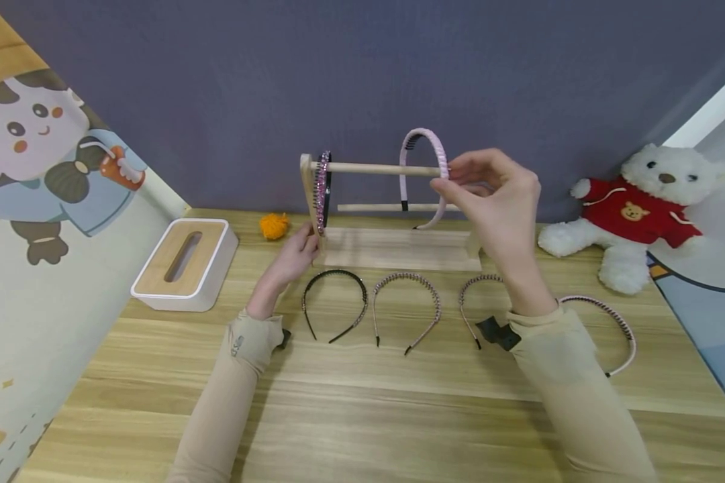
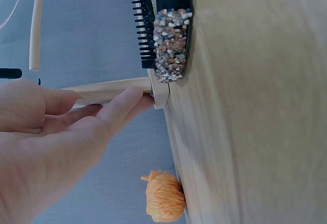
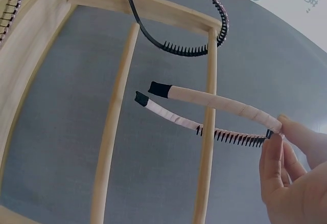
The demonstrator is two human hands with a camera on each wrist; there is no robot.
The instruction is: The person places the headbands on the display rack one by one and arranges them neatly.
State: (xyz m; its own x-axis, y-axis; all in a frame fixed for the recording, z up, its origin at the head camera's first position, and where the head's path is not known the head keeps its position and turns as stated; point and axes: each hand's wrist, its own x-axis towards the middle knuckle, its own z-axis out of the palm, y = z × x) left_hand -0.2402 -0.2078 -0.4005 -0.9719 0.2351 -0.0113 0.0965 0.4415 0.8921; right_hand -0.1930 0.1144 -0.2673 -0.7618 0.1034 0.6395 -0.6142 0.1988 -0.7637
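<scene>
**Right grip (image 1: 500, 191) pinching a pink headband (image 1: 440, 149) on the rack (image 1: 393, 253)**

The right grip is closed on the crown of the pink headband, thumb on one side and fingertips on the other. It is raised to the height of the rack's upper bar (image 1: 368, 168), at the bar's right part, and the bar passes through the band's loop. The right forearm (image 1: 580, 396) slants in from the front right of the rack.

The left grip (image 1: 293, 255) sits much lower, clasping the rack's left post (image 1: 308, 194) near its foot between thumb and fingers. The left forearm (image 1: 217, 409) comes from the front left of the rack.

A glittery headband (image 1: 323, 191) hangs over the upper bar, beside the left post. On the counter (image 1: 368, 416), just in front of the rack, lie a black headband (image 1: 364, 302) and a beaded headband (image 1: 438, 305); a third headband (image 1: 464, 295), partly hidden by the right arm, is at the rack's front right, and a light pink one (image 1: 630, 342) is farther right.

Left of the rack are an orange yarn ball (image 1: 274, 226) and, beyond it, a tissue box (image 1: 175, 302). A teddy bear (image 1: 625, 215) in a red sweater sits to the rack's right.
</scene>
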